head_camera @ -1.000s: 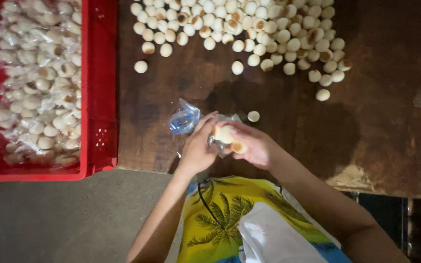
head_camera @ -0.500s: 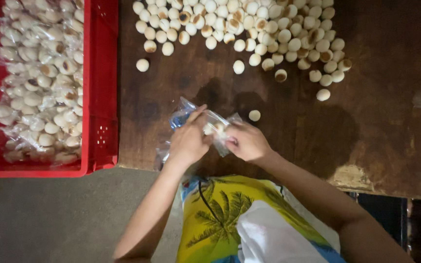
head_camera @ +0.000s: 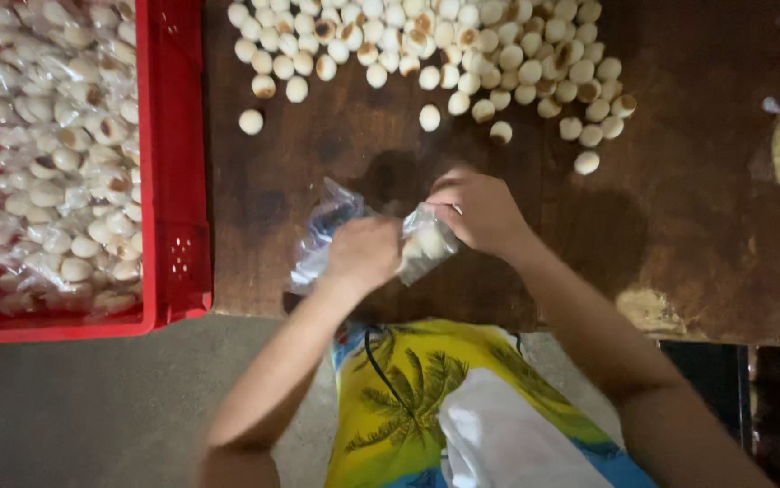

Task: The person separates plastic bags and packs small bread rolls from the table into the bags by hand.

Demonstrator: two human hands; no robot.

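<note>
Item: small clear bag (head_camera: 424,246) of round pale biscuits, now pinched shut between your left hand (head_camera: 363,253) and right hand (head_camera: 480,210), lower over the tabletop (head_camera: 679,208) than a second ago; apparently being closed. Loose biscuits (head_camera: 426,45) beyond; red crate (head_camera: 173,181) left.

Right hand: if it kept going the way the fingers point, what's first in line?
The right hand points left toward the small clear bag it pinches; beyond that, the left hand. So the bag of round biscuits comes first, already in contact, though exact depth is unclear.
</note>
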